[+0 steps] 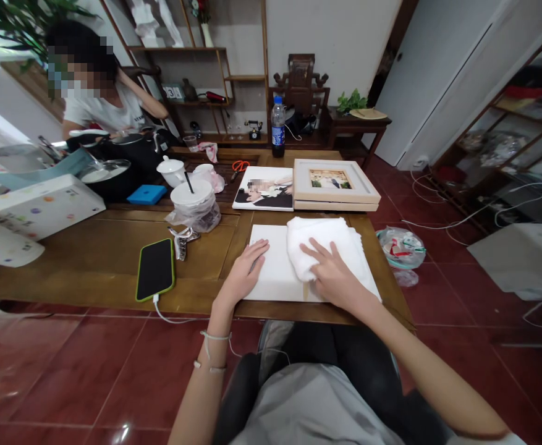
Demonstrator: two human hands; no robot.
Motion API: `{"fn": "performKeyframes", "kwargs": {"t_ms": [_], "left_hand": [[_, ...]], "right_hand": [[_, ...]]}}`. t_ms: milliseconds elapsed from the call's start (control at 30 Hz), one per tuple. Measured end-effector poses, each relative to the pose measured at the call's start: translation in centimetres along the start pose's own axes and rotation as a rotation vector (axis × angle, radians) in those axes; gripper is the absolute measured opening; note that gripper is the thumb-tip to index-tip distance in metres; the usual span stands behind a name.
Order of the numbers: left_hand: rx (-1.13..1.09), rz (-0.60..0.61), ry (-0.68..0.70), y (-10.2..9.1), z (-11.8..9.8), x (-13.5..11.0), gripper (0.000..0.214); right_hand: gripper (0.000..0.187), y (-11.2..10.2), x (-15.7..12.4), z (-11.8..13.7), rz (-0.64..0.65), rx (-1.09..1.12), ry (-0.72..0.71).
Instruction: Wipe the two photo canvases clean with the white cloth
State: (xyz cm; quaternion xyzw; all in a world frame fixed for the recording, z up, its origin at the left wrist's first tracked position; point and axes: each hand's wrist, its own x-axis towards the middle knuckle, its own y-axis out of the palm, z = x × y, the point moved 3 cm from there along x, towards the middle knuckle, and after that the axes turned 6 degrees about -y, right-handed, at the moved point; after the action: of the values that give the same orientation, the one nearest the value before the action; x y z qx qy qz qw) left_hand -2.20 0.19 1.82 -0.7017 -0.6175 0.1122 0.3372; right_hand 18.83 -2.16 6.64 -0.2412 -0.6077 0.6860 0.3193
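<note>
A flat white panel (271,266) lies at the table's front edge, directly before me. My left hand (247,269) rests on its left side, fingers stretched out and holding nothing. On the panel's right half is a folded white cloth (329,232), thick and fluffy. My right hand (333,272) lies on top of the cloth with its fingers spread, pressing against it; the cloth's underside is hidden. Just beyond the panel are a photo print (266,188) of people in dark and light clothes and a stack of pale frames (363,185), the top one holding a small picture.
Left of the panel are a charging phone (156,270), a lidded cup (196,204) in plastic and a blue box (146,194). Scissors (240,165) and a dark-drink bottle (278,127) stand farther back. A person (108,105) sits at the far left.
</note>
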Motion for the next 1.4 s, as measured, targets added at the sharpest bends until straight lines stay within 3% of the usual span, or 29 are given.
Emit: {"fn": "performKeyframes", "kwargs": {"t_ms": [200, 333, 467, 600, 733, 900, 1033, 1133, 1267, 1400], "left_hand": [[0.0, -0.004, -0.009, 0.0, 0.1, 0.0, 0.036], [0.012, 0.004, -0.008, 0.1, 0.1, 0.0, 0.037], [0.009, 0.008, -0.007, 0.1, 0.2, 0.0, 0.038], [0.0, 0.015, -0.014, 0.0, 0.2, 0.0, 0.039], [-0.008, 0.026, -0.031, 0.0, 0.0, -0.1, 0.041], [-0.013, 0.023, -0.051, -0.1, -0.1, -0.1, 0.044], [-0.026, -0.011, -0.05, -0.4, -0.4, -0.3, 0.047], [-0.053, -0.026, -0.036, -0.6, -0.7, -0.4, 0.047], [-0.042, -0.006, -0.042, -0.5, -0.8, -0.3, 0.045], [-0.003, 0.019, -0.03, -0.1, -0.3, -0.2, 0.039]], "right_hand": [[0.03, -1.0, -5.2, 5.0, 0.118, 0.101, -0.109], [0.032, -1.5, -6.3, 4.8, 0.099, 0.215, -0.128], [0.04, -1.3, -4.4, 1.5, -0.006, 0.316, -0.111], [0.043, -0.6, -0.8, -2.0, -0.079, 0.331, 0.037], [0.046, -0.1, 2.6, -2.7, -0.103, 0.245, 0.168], [0.036, 1.3, 4.1, 1.7, -0.073, 0.023, 0.187], [0.026, 2.4, 2.2, 7.5, -0.064, 0.013, -0.05], [0.026, 2.3, -0.1, 9.7, -0.001, 0.081, -0.247], [0.026, 0.6, -2.7, 8.3, 0.088, 0.204, -0.342], [0.037, -1.0, -3.9, 4.2, 0.065, 0.288, -0.231]]}}
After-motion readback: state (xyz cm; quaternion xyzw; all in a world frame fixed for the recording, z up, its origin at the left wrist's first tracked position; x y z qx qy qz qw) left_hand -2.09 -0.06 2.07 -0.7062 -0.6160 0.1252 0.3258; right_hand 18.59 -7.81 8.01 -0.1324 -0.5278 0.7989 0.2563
